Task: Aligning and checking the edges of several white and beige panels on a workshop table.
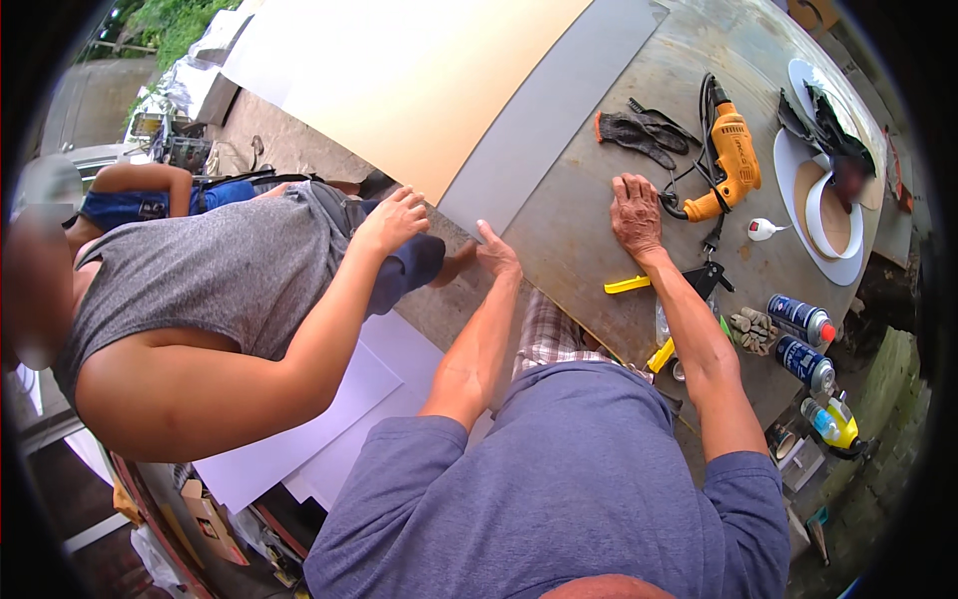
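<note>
Grey sheet [559, 115], long and flat: lying across the tabletop [574, 235], its near corner reaching the table edge, a tan sheet [429, 90] running along its left side. Left hand [499, 258]: placing its thumb at that near corner; most of the fingers are hiding from view, so whether it is pinching the sheet cannot be told. Right hand [636, 215]: resting palm down, fingers lightly spread, holding nothing, just beside the orange drill [735, 165]. Co-worker's hand [397, 218]: hovering or resting by the tan sheet's near corner, contact unclear. Also lying about: dark glove [644, 135], small white bottle [763, 230], two spray cans [801, 317] on the right. Step in hand, by judgement: the person is lining up or steadying the grey sheet. The next move is probably calling for a sure hold on its corner, the right hand coming across, and both people matching their pace.
</note>
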`<state>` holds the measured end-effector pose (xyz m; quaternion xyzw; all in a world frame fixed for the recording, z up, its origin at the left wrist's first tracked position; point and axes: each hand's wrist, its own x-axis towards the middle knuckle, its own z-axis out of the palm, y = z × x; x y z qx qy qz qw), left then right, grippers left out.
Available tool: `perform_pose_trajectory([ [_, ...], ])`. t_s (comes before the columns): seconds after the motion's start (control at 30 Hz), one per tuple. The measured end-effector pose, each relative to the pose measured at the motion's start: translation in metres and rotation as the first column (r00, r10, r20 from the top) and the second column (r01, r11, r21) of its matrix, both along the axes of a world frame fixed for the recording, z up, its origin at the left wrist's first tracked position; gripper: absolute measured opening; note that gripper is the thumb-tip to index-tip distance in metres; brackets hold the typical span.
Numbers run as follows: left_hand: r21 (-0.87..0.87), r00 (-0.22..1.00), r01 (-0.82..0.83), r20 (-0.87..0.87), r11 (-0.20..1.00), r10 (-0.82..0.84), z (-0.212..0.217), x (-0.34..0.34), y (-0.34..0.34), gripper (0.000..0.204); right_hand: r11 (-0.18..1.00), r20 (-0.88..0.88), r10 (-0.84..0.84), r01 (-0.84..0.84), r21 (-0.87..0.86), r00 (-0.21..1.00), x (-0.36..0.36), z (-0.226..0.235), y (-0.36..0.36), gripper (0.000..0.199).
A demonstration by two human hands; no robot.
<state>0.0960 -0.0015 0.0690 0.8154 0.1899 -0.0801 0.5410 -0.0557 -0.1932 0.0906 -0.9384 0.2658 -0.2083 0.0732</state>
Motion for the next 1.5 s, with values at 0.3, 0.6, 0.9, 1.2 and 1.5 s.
perform_pose_trajectory([
  [0.3, 0.037, 0.999, -0.017, 0.051, 0.999, 0.015, -0.003, 0.002, -0.001, 0.069, 1.000, 0.003, 0.001, -0.001, 0.006, 1.000, 0.000, 0.003, 0.001, 0.041],
  [0.6, 0.050, 1.000, -0.016, 0.003, 0.999, 0.016, -0.014, 0.007, 0.004, 0.075, 0.999, 0.018, 0.024, -0.024, -0.024, 1.000, 0.000, 0.002, 0.002, 0.040],
  [0.9, -0.030, 0.999, -0.044, 0.011, 0.999, 0.044, -0.020, 0.003, 0.004, 0.075, 0.999, 0.012, 0.013, -0.013, -0.038, 1.000, -0.003, -0.003, 0.003, 0.038],
  [1.2, 0.100, 0.999, 0.002, -0.045, 0.995, 0.003, -0.024, 0.005, 0.004, 0.080, 0.987, 0.033, -0.160, 0.161, -0.025, 0.987, 0.013, 0.013, 0.044, 0.029],
  [1.5, 0.091, 0.992, -0.004, -0.125, 0.996, 0.016, -0.041, 0.012, 0.005, 0.088, 0.920, 0.041, 0.212, -0.214, 0.328, 0.976, -0.053, 0.051, 0.125, 0.022],
])
